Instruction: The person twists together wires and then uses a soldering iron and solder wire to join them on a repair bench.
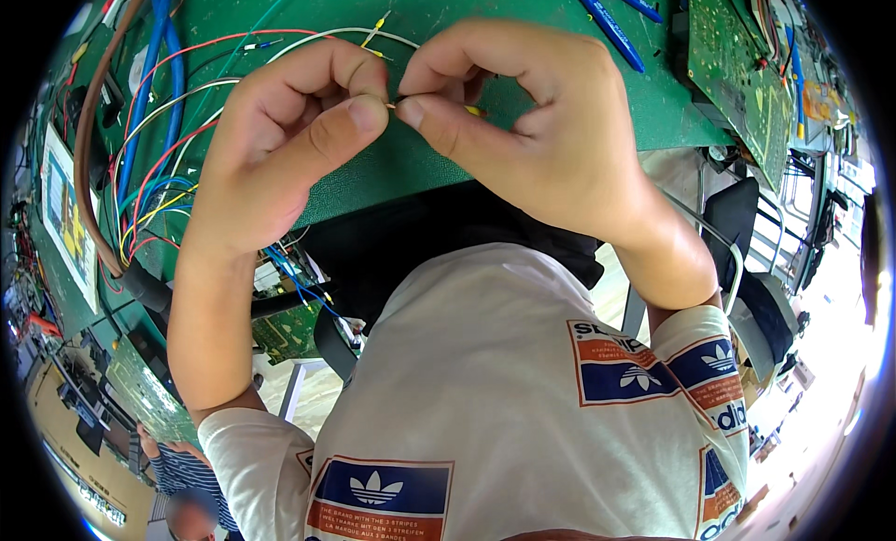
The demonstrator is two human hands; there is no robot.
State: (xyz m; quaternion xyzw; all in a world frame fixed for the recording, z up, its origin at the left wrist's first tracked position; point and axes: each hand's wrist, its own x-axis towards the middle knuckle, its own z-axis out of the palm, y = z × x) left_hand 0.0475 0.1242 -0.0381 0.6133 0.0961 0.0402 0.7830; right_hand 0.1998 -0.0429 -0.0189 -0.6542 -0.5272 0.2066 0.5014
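Observation:
My left hand [289, 135] and my right hand [537, 121] meet fingertip to fingertip above the green work surface [429, 200]. Between thumb and forefinger, my left hand pinches a thin wire; a short copper-coloured end [391, 105] shows in the small gap. My right thumb and forefinger are closed at the same spot, with a tiny dark bit at their tips that I cannot make out. A yellow piece [475, 111] pokes out behind my right thumb. Just beyond the left fingers lie wire ends with yellow sleeves [377, 29].
Red, white and green wires fan out at left beside thick blue cables [175, 84] and a brown cable [86, 130]. Blue-handled tools [609, 28] lie at the far right. A green circuit board [733, 65] stands beyond them. Another person's striped sleeve [191, 474] shows lower left.

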